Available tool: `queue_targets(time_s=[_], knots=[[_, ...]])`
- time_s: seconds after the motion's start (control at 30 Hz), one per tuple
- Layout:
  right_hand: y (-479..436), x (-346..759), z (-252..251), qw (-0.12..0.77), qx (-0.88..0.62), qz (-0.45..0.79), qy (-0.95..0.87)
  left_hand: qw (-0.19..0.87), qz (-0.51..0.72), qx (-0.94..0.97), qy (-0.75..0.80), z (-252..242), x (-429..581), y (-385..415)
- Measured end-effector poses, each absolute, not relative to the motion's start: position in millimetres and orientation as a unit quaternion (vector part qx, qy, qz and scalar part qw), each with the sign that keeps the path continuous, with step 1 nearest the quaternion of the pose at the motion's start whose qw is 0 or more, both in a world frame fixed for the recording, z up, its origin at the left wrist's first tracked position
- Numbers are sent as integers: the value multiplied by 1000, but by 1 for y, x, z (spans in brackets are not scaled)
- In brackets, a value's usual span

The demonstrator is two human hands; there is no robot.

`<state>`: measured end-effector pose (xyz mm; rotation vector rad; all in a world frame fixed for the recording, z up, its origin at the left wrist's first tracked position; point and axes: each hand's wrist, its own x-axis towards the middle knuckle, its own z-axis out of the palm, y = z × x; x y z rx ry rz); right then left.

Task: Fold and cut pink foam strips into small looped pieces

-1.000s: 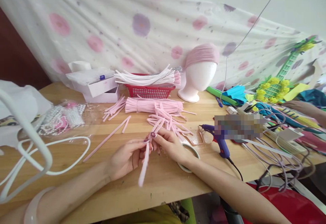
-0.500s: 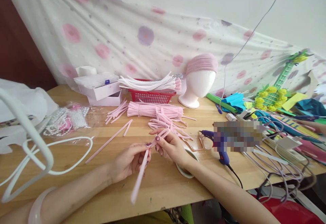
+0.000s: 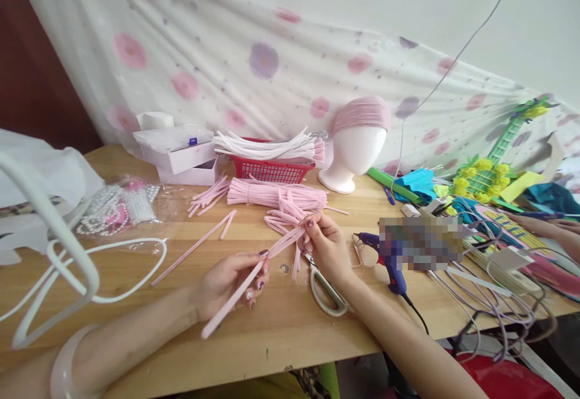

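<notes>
Presently, left hand (image 3: pixel 226 284): gripping a pink strip (image 3: pixel 235 295) between thumb and forefinger, holding the other fingers curled below.

Right hand (image 3: pixel 330 251): pinching the same strip at its far end with thumb and fingertips, at two o'clock from the left fingertips.

Pink strip: stretching between both hands at the centre of the clock, over the wooden table (image 3: pixel 281 344); running as paired strands toward two o'clock, pointing a single tail between seven and eight.

Scissors (image 3: pixel 335 312): lying at four o'clock, showing a pale handle just beside the right wrist.

Glue gun (image 3: pixel 393 260): lying at three o'clock, trailing a black cord, partly disappearing behind a blurred patch.

Bent strip (image 3: pixel 194 248): lying alone between nine and ten o'clock.

Pink bundle (image 3: pixel 276 194): lying at twelve o'clock, just in front of a red basket (image 3: pixel 272 171).

White strips (image 3: pixel 263 146): resting across the top of that basket.

Foam head (image 3: pixel 357 151): standing upright at one o'clock, wearing a pink wrap (image 3: pixel 362 113).

Bagged beads (image 3: pixel 120 208): lying near ten o'clock.

Green guitar shape (image 3: pixel 483 178): leaning at two o'clock, bearing yellow flowers.

Co-worker's hand (image 3: pixel 566 236): reaching in at three o'clock, well apart.
</notes>
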<state>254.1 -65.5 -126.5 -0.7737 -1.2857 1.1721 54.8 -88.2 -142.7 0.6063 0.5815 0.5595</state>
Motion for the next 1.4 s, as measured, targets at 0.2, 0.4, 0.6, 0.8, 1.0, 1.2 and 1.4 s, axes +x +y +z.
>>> queue_targets(time_s=[0.2, 0.4, 0.6, 0.8, 1.0, 1.2, 1.4], knots=[[-75, 241, -140, 387, -352, 527, -670, 830, 293, 343, 328, -145, 60, -92], [-80, 256, -126, 449, -397, 268, -754, 587, 322, 624, 404, -139, 53, -92], [-63, 297, -60, 341, -470, -79, -810, 10, 266, 779, 567, -124, 24, -62], [-36, 286, -60, 100, -572, -142, -802, -134, 130, 792, 581, -150, 9, -42], [-43, 287, -78, 164, -538, -69, -824, -48, 165, 801, 573, -154, 3, -39], [-54, 268, -88, 312, -470, 158, -811, 75, 287, 802, 518, -132, 26, -56], [-57, 249, -109, 423, -342, 601, -586, -57, 293, 857, 419, -115, 45, -67]])
